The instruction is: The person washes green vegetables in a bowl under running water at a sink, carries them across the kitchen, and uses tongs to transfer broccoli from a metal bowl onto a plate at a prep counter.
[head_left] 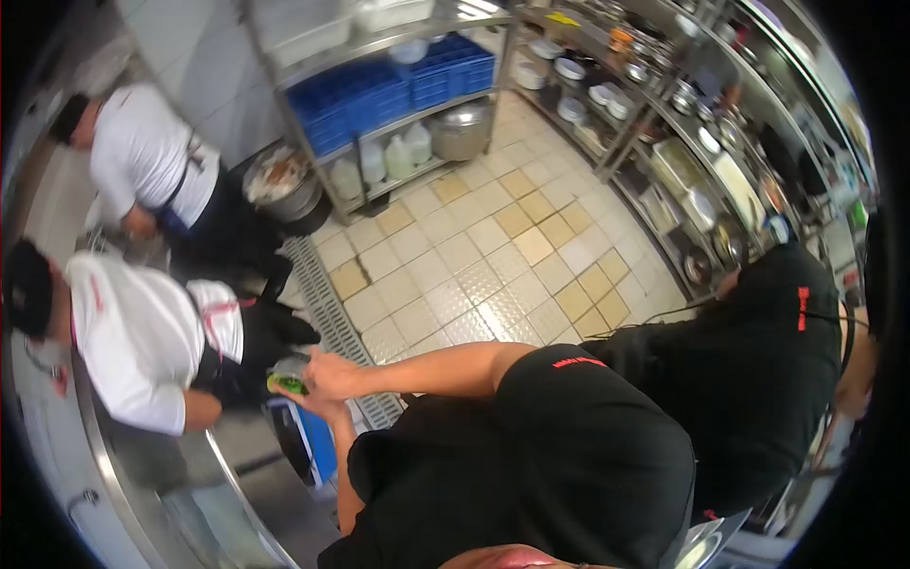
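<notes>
Out in front of me, both my hands meet around a small clear plastic container [290, 374] with something bright green in its lower part. From below, my left hand [324, 405] supports it, fingers curled along its underside. My right hand [334, 376] is closed against its near upper side, with the fingertips partly hidden. What the green content is, I cannot make out. A blue box [322, 442] with a dark inside stands just below my hands, beside a steel counter [237, 446].
Two people in white shirts [142, 332] work along the left counter; a person in black [758, 379] stands close on the right. A rack with blue crates [351, 104], a full bin [289, 190], a floor drain [327, 294] and shelves of dishes [654, 114] surround the tiled floor [464, 247].
</notes>
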{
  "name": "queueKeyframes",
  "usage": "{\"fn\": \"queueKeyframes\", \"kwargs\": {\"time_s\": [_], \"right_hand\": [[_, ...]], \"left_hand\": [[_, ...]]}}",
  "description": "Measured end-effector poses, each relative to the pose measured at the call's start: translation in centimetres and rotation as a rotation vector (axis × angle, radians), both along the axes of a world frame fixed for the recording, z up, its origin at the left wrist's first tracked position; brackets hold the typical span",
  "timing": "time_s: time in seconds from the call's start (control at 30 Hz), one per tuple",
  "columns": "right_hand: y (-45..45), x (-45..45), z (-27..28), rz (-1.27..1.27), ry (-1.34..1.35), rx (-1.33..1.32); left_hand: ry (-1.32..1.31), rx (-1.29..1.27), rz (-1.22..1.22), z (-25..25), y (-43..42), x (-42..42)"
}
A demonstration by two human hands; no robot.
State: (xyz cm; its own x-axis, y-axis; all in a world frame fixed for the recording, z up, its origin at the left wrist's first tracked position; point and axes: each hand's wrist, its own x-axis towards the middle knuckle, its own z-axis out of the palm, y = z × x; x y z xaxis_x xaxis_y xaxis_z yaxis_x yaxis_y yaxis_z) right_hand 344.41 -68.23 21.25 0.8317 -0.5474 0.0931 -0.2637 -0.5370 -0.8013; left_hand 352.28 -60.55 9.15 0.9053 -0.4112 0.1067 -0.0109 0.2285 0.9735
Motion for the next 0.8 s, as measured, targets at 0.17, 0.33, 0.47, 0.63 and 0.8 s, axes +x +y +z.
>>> {"fn": "queueKeyframes", "kwargs": {"time_s": [0.17,0.33,0.47,0.63,0.8], "right_hand": [[-12.0,-6.7,3.0,-0.339,-0.014,-0.103],[-19.8,-11.1,3.9,-0.645,-0.004,-0.102],[-25.8,-14.9,5.0,-0.822,0.088,-0.065],[-35.7,-20.3,5.8,-1.053,0.096,-0.149],[-41.4,-26.2,6.4,-1.246,0.005,-0.160]], "left_hand": [[0.126,-0.307,-0.503,5.8,-15.6,-5.6],[0.042,-0.330,-0.831,5.2,-27.1,-9.9],[0.611,-0.508,-1.104,-1.0,-36.9,-11.9],[-0.047,-0.375,-1.166,3.9,-48.8,-20.0],[0.121,-0.294,-1.286,7.5,-55.8,-26.9]]}}
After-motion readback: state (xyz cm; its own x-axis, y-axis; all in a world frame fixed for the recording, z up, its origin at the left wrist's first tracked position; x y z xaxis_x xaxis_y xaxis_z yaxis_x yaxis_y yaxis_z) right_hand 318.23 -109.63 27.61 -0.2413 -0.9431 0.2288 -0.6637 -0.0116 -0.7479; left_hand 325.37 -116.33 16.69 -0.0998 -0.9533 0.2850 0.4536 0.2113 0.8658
